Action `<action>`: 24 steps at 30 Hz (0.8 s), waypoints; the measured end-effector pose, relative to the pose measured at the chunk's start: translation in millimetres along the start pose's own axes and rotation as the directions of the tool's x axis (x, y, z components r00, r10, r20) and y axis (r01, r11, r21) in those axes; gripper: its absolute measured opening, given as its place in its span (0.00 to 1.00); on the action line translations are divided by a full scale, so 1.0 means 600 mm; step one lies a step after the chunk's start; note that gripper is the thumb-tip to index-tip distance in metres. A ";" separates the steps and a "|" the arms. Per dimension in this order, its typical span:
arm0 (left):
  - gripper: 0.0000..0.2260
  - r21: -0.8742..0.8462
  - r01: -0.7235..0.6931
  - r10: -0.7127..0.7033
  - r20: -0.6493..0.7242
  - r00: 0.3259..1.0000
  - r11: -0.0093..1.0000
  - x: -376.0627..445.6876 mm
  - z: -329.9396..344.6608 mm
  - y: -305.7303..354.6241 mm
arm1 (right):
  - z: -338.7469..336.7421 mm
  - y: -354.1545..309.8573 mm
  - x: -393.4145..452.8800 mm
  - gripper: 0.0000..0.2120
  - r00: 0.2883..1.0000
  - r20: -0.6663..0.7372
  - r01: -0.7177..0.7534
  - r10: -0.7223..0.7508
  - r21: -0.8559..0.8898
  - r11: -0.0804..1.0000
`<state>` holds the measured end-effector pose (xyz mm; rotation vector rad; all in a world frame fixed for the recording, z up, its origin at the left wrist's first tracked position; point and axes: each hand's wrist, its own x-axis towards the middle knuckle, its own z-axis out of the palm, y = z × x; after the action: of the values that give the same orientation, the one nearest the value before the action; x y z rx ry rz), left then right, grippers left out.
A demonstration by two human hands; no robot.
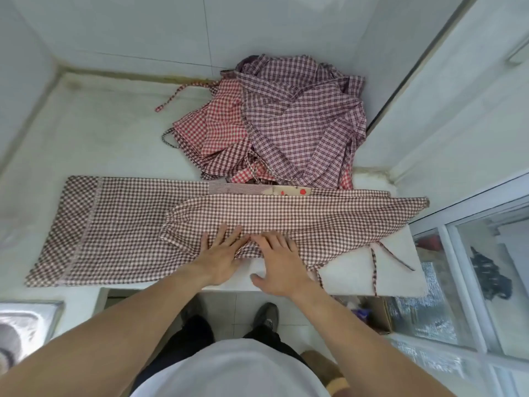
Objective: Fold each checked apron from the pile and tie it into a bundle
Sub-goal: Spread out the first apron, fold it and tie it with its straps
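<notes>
Nearest to us, past a white shirt and dark trousers, our two bare forearms reach out over the front edge of the pale bench point(108, 133), and both hands lie flat on a brown-and-white checked apron point(137, 227) spread lengthwise across it. Our left hand point(221, 257) presses down with straight, spread fingers on a bunched fold near the front edge; our right hand point(274, 259) rests just beside it, fingers straight on the cloth and thumb out over bare bench, so neither hand grasps anything. One layer of the apron is folded over along its length, its gathered end lying near the middle. A thin tie point(374, 265) trails from the right part of the apron over the bench edge. At the apron's far edge a small cream label point(289, 191) with red marks shows; any writing on it is too small for us to read. Behind the apron, touching its far edge, sits the pile point(283, 121) of crumpled checked aprons, purple check on top and red check below at its left, with a red strap point(183, 91) straggling out to the left. Part of a steel sink point(25, 325) shows at lower left, and a cardboard box point(375, 313) stands on the floor under the bench at right.
</notes>
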<state>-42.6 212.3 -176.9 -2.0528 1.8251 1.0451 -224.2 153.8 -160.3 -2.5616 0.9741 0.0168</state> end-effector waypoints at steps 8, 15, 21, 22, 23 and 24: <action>0.21 0.016 0.166 -0.142 -0.443 0.885 0.986 -0.040 0.010 -0.039 | -0.001 0.014 0.033 0.23 0.990 0.047 -0.128 0.132 -0.076 0.989; 0.13 -0.133 0.155 -0.204 -0.581 0.788 0.979 -0.073 -0.001 -0.124 | -0.030 0.094 -0.014 0.29 0.999 -0.034 -0.049 0.042 -0.229 0.972; 0.11 -0.028 0.270 -0.257 -0.422 0.870 0.962 -0.077 -0.047 -0.135 | -0.071 0.094 0.017 0.21 0.949 0.218 -0.200 0.227 -0.141 0.970; 0.12 -0.006 0.276 -0.258 -0.378 0.889 0.961 -0.073 -0.057 -0.140 | -0.079 0.094 0.025 0.18 0.936 0.279 -0.179 0.216 -0.153 0.972; 0.13 0.004 0.276 -0.259 -0.328 0.908 0.961 -0.070 -0.067 -0.144 | -0.086 0.101 0.032 0.14 0.942 0.287 -0.133 0.176 -0.163 0.978; 0.14 0.002 0.274 -0.264 -0.266 0.927 0.962 -0.067 -0.078 -0.149 | -0.096 0.102 0.044 0.08 0.914 0.359 -0.141 0.190 -0.157 0.977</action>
<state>58.3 236.3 -144.7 -2.4284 1.5903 0.6846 -250.9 74.6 -133.4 -2.4479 1.0598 0.6111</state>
